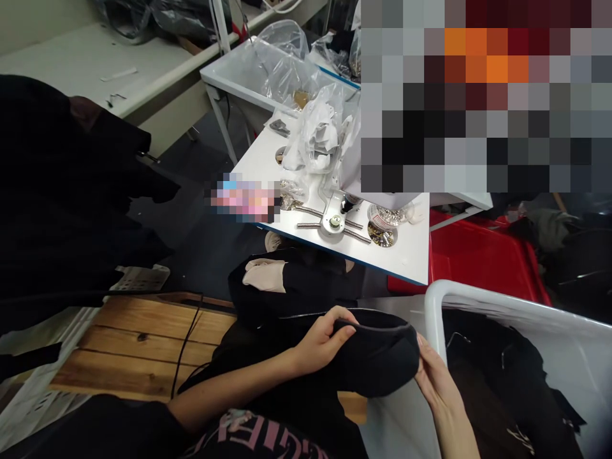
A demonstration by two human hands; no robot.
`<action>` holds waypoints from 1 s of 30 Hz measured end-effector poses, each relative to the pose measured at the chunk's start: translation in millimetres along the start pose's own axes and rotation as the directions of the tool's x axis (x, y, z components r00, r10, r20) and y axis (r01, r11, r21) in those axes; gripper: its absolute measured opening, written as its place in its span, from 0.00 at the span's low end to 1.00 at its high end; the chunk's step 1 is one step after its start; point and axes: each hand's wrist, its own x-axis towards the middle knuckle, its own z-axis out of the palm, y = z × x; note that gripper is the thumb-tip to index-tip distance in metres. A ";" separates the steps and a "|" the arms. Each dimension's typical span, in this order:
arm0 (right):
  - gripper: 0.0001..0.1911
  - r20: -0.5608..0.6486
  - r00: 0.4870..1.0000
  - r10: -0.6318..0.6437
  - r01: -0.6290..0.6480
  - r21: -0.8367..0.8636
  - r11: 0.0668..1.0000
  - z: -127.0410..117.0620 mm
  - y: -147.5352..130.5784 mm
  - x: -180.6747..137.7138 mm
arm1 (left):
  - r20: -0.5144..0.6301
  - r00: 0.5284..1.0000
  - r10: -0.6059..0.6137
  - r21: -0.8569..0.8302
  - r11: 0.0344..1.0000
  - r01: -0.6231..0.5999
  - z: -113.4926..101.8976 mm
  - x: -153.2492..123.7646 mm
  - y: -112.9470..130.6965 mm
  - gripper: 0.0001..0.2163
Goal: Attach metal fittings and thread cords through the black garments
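A black garment [377, 360] with a zip along one edge lies over my lap. My left hand [329, 338] pinches the rim of an opening in it between thumb and fingers. At the other end of that opening, my right hand [433, 366] grips the cloth from the side, some of its fingers hidden behind the fabric. Between the two hands the opening is held stretched and gaping. Further up the dark cloth shows a beige piece [265, 275], perhaps a pocket lining.
Ahead stands a white table [406, 255] bearing a metal device [333, 220] and plastic bags [320, 137]. A white bin [433, 299] of dark garments is at my right, a red bin [482, 255] behind it. Dark clothing [62, 191] hangs at left above wooden slats [138, 344].
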 end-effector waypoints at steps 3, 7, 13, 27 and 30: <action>0.28 0.093 0.996 0.013 -0.009 -0.046 0.999 3.7 -4.5 -1.0 | 0.005 1.000 0.015 0.021 1.000 -0.015 -7.6 0.6 3.1 0.08; 0.14 0.196 0.967 0.161 -0.065 -0.421 0.905 13.2 16.9 2.3 | 0.037 0.999 0.022 0.054 0.998 -0.024 -8.9 -2.1 3.6 0.07; 0.19 0.034 0.999 0.010 0.003 -0.347 0.938 8.0 30.8 16.5 | 0.122 0.992 0.014 0.053 0.998 -0.021 -0.3 -6.1 1.6 0.07; 0.18 0.718 0.574 -0.395 0.770 -0.637 -0.040 63.0 -44.9 -45.5 | 0.344 0.938 -0.035 0.203 0.979 -0.038 7.2 -3.2 3.2 0.11; 0.13 0.823 0.408 -0.396 0.877 -0.474 -0.082 79.6 -48.0 -42.8 | 0.373 0.928 -0.019 0.212 0.975 -0.065 0.5 -0.2 2.6 0.11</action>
